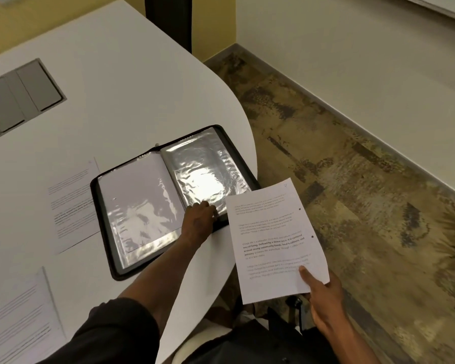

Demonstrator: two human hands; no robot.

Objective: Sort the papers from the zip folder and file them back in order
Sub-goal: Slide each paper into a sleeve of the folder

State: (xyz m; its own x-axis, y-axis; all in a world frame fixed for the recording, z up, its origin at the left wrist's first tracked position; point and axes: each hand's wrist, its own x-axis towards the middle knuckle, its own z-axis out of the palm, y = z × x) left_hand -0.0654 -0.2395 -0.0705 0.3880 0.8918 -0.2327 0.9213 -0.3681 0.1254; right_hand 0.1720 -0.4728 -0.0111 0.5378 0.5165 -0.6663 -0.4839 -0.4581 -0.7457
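A black zip folder lies open on the white table, near its curved right edge. Its left sleeve holds a white sheet; the right sleeve is shiny clear plastic. My left hand rests at the bottom of the right sleeve, fingertips on the plastic edge. My right hand pinches a printed paper by its lower right corner, thumb on top, holding it just right of the folder, past the table edge.
Two more printed sheets lie on the table: one partly under the folder's left side, another at the lower left. A grey cable hatch is set into the tabletop. Patterned floor and a wall lie to the right.
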